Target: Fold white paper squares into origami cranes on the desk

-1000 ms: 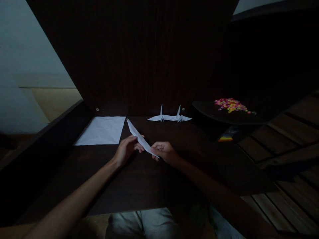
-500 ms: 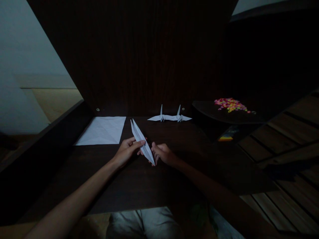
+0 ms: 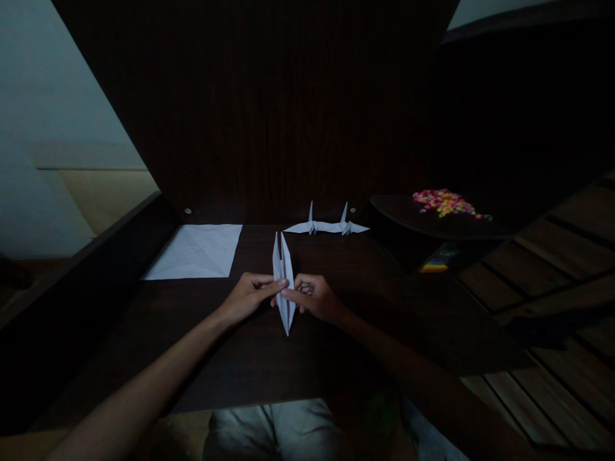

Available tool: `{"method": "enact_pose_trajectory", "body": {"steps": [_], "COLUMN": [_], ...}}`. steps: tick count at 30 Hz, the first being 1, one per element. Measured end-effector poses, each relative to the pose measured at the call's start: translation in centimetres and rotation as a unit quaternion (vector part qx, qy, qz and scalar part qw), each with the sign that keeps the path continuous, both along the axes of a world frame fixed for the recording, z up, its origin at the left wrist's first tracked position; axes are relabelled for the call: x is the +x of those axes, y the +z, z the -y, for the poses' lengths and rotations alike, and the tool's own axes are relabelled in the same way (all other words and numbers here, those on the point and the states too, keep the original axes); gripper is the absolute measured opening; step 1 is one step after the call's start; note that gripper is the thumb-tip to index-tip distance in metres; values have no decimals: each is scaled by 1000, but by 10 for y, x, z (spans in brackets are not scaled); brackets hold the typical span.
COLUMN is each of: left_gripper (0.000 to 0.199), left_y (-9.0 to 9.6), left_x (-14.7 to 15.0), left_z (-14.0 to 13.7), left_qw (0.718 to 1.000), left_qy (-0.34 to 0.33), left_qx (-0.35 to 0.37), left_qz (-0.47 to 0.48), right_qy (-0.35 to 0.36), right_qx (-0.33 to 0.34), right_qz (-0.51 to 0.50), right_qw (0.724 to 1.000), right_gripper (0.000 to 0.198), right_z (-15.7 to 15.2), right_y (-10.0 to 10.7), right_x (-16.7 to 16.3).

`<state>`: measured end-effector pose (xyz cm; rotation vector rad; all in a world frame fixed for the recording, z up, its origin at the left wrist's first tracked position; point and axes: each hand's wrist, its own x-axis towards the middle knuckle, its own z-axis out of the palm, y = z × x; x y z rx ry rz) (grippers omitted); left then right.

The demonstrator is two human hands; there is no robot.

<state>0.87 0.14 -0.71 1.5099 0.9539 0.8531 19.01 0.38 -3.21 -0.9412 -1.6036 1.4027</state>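
Note:
Between my two hands is a long, narrow piece of folded white paper [image 3: 287,259], pointed at the near end and split into two tips at the far end. My left hand [image 3: 252,294] pinches its left side, thumb on top. From the right, my right hand [image 3: 317,296] grips it too, its thumb laid across the paper close to the left thumb. The fingers beneath the paper are partly hidden. Beyond the hands, two folded paper cranes [image 3: 311,226] stand side by side against the back panel.
A creased white paper sheet [image 3: 196,253] lies flat at the left of the dark desk [image 3: 250,365], beside a raised side board [image 3: 96,262]. Many small colourful pieces [image 3: 444,202] are heaped on a curved shelf [image 3: 398,214] at the right. A yellow-edged item [image 3: 435,267] sits under it.
The folded paper has turned from a slant to nearly upright in view, pointing away from me. My right hand has closed on it, thumb now on top.

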Motion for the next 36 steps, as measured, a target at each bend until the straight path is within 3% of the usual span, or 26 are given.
{"method": "enact_pose_trajectory", "body": {"steps": [4, 8, 11, 15, 22, 26, 31, 36], "left_gripper": [34, 31, 27, 19, 29, 32, 35, 37], "left_y": [-2, -5, -6, -6, -1, -3, -3, -3], "left_x": [2, 4, 6, 7, 9, 9, 8, 8], "left_z": [1, 1, 2, 4, 7, 6, 6, 6], "left_qw": [999, 990, 982, 982, 978, 975, 962, 973], "left_qy": [6, 25, 6, -17, -46, -26, -68, -52], "left_qx": [-36, -94, -122, -126, -151, -154, -174, -152], "left_qz": [16, 99, 144, 143, 137, 156, 197, 166], "right_qy": [12, 23, -18, -70, 30, 65, 55, 43], "right_qx": [-5, -47, -65, -35, -110, -130, -123, -102], "right_qz": [-3, -38, -69, -62, -89, -128, -130, -76], "right_qw": [1000, 998, 995, 995, 990, 981, 982, 991], "right_gripper": [25, 24, 24, 23, 16, 15, 15, 19], "right_z": [-1, -3, -3, -2, -5, -8, -7, -5], "right_y": [0, 1, 5, 11, 3, -5, -2, 4], "right_x": [-1, -1, 1, 2, 3, 5, 4, 3]}}
